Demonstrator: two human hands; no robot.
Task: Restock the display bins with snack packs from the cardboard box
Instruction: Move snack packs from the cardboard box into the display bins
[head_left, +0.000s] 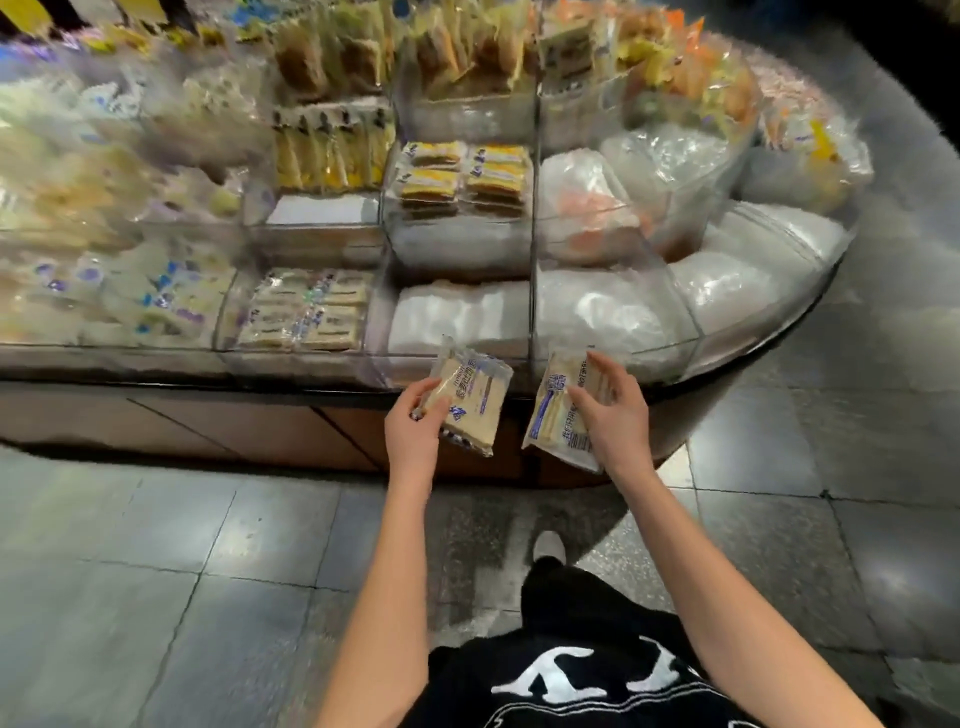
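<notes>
My left hand (415, 426) grips a clear-wrapped snack pack (470, 400) with pale sandwich slices and blue print. A second pack of the same kind (558, 415) is held in my right hand (610, 410). Both packs hover just in front of the display stand's front edge. Right behind them stands a clear front bin (457, 317) lined with white plastic, with no packs showing in it. The bin (306, 312) to its left holds several matching pale packs. The cardboard box is out of view.
The rounded stand (208, 415) has tiered clear bins with yellow sandwich packs (462, 176) in the middle and white plastic bags (727, 270) at right. A grey tiled floor (156, 571) lies below, and my shoe (548, 545) is near the stand's base.
</notes>
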